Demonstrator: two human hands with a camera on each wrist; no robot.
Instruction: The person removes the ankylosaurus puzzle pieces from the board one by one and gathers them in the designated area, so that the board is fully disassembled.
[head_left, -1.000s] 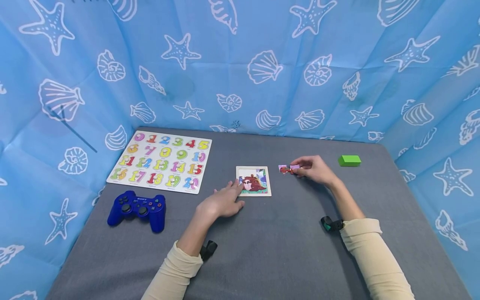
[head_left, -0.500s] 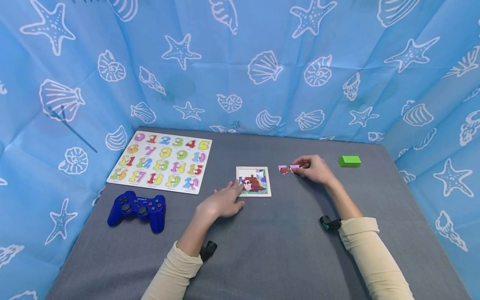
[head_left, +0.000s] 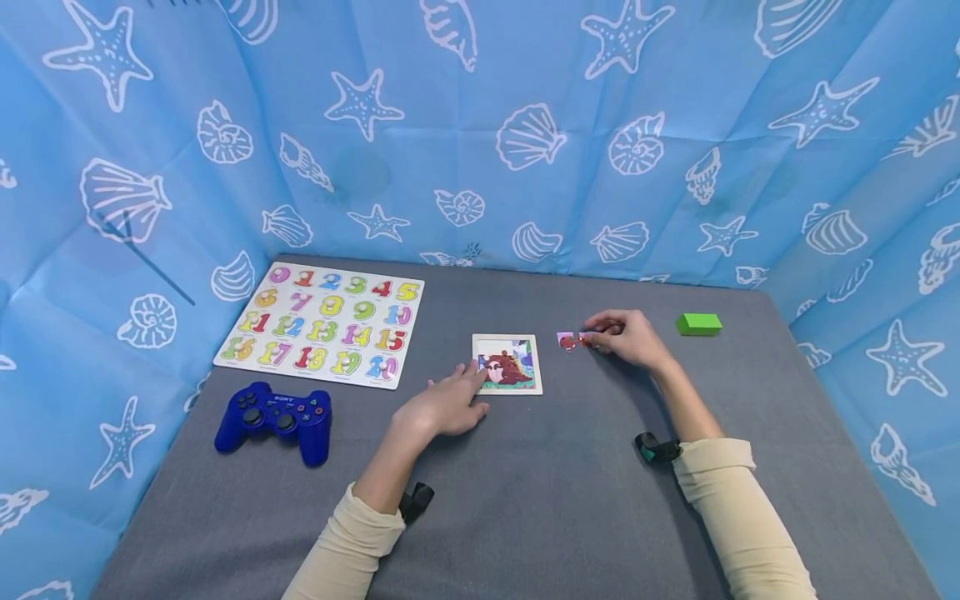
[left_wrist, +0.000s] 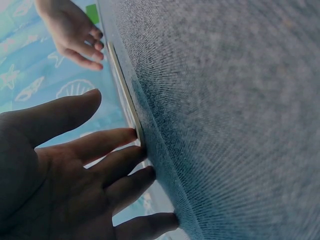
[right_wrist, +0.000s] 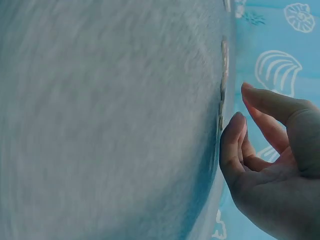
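Observation:
A small square puzzle board (head_left: 509, 337) with a light wooden frame lies mid-table. Part of its picture is filled in with a brown animal, and the upper left is white. My left hand (head_left: 446, 404) has its fingertips on the board's left edge, fingers nearly straight, as the left wrist view (left_wrist: 75, 185) confirms. Right of the board, loose pink and red jigsaw pieces (head_left: 567, 341) lie flat on the table. My right hand (head_left: 628, 337) bends over them, fingertips at the nearest piece and hiding part of it. In the right wrist view its thumb and fingers are apart, with nothing visible pinched between them.
A number peg board (head_left: 322, 329) lies at the left, with a blue game controller (head_left: 276, 417) in front of it. A green block (head_left: 699, 324) sits at the far right. Blue shell-patterned curtains (head_left: 465, 133) border the grey table.
My right hand stays over the loose pieces and its fingers shift slightly; the piece beneath them is now more hidden. The left hand and the puzzle board stay in place.

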